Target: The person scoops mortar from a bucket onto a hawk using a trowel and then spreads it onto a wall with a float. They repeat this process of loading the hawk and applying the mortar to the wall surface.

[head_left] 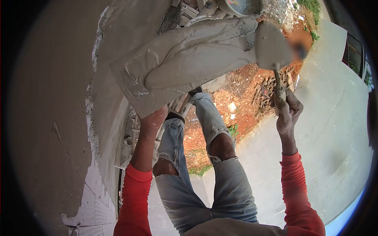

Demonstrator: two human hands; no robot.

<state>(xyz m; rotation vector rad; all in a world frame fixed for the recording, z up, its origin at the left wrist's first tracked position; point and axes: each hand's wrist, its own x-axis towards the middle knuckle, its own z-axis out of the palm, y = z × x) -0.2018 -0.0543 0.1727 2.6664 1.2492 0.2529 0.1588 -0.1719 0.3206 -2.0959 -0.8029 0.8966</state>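
Observation:
My left hand [152,120] is under a flat mortar board [138,80] and holds it up; a thick heap of wet grey mortar [197,55] lies on it. My right hand [287,110] grips the handle of a trowel [271,47], whose blade touches the right end of the mortar heap. The board's left edge is close to the freshly plastered wall [51,118]. Both arms wear red sleeves.
Wet grey plaster covers the wall at left, with bare white patches [94,204] near the bottom. My legs in torn jeans [212,165] stand on scaffold rungs. Far below lie red soil [244,98], a concrete path [330,118] and a bucket [238,6].

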